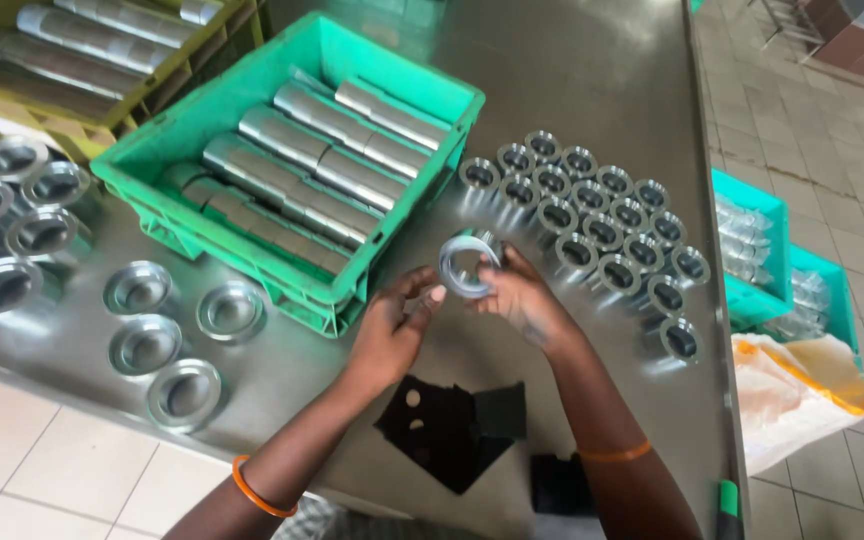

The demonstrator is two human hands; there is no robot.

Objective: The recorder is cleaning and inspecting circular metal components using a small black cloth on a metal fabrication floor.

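Steel table (592, 90) beside the green crate (282, 150) carries metal rings, and both hands, left hand (392, 330) and right hand (522, 295), pinch one ring (467, 265), best held level by its rim.

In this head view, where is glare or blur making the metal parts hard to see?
Head view: glare streaks the steel table beside the small ring caps; the ring between left hand and right hand looks softly blurred; tubes in the green crate shine but read clearly; picture edges bend slightly.
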